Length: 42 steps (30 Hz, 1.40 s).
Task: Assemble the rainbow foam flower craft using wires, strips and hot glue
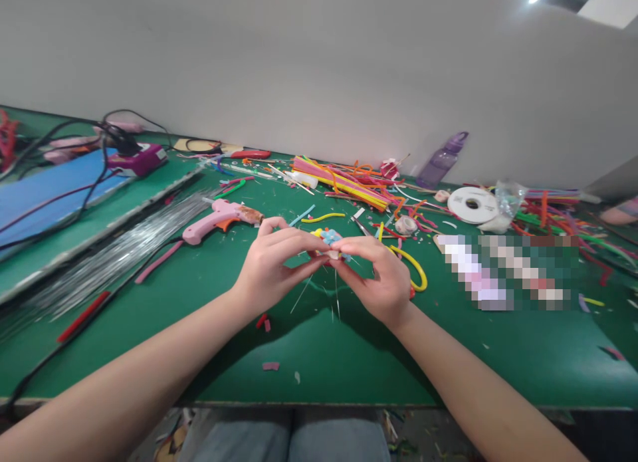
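Note:
Both hands meet over the middle of the green table, pinching a small craft piece (329, 237) with light blue and yellow parts. My left hand (272, 259) has its thumb and fingers closed on the piece's left side. My right hand (376, 272) pinches it from the right. Thin wire-like strands hang below it toward the tabletop. Fingers cover much of the piece, so its full form is hidden. A pink hot glue gun (214, 217) lies just left of my left hand. Beside my right hand lies a bent yellow pipe cleaner (416, 269).
Silvery wires (134, 239) lie at left beside a blue board (54, 189) and a purple power socket (139, 159). Colourful pipe cleaners (343, 183), a purple bottle (442, 161) and a white spool (471, 206) are farther back. A black cord (100, 302) runs along the left.

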Motion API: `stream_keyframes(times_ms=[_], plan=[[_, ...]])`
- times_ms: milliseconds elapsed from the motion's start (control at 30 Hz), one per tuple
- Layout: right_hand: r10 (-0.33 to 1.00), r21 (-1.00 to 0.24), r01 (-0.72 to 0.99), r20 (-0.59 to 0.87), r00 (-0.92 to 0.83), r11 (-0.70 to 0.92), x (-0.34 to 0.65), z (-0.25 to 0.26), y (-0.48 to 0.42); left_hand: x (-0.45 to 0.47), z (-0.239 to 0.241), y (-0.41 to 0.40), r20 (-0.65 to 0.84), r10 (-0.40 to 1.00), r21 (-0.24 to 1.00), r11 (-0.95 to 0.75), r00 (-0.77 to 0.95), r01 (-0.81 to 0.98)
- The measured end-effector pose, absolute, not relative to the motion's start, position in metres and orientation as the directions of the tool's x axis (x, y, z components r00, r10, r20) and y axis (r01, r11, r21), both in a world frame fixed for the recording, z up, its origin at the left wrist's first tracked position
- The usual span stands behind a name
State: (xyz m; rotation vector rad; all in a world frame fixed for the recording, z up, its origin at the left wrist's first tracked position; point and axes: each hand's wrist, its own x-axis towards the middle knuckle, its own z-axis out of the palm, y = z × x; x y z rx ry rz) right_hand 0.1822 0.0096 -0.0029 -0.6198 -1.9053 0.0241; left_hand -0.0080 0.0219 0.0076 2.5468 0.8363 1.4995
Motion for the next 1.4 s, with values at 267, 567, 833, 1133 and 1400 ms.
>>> stream_keyframes(times_ms=[267,567,833,1133,1400], plan=[[0.553,-0.448,0.390,0.805,-0.215,0.804,0.179,-0.001,0.008,-0.005,0.009,0.020,0.696,0.650,0.589,-0.760,0.307,0.274],[0.713,-0.667,0.257,0.678,-0.179,0.699,0.179,-0.004,0.007,-0.002,0.008,0.023,0.429,0.843,0.903,-0.387,0.325,-0.187],[0.736,-0.680,0.282,0.639,-0.226,0.677,0.181,0.001,0.005,-0.002,0.011,0.021,0.278,0.890,0.955,-0.214,0.361,-0.207],[0.625,-0.458,0.513,0.751,-0.214,0.726,0.176,0.009,-0.001,-0.005,0.011,0.020,0.451,0.848,0.886,-0.462,0.277,-0.028],[0.606,-0.427,0.527,0.763,-0.225,0.734,0.181,0.006,0.004,-0.004,0.013,0.020,0.386,0.904,0.920,-0.363,0.184,-0.148]])
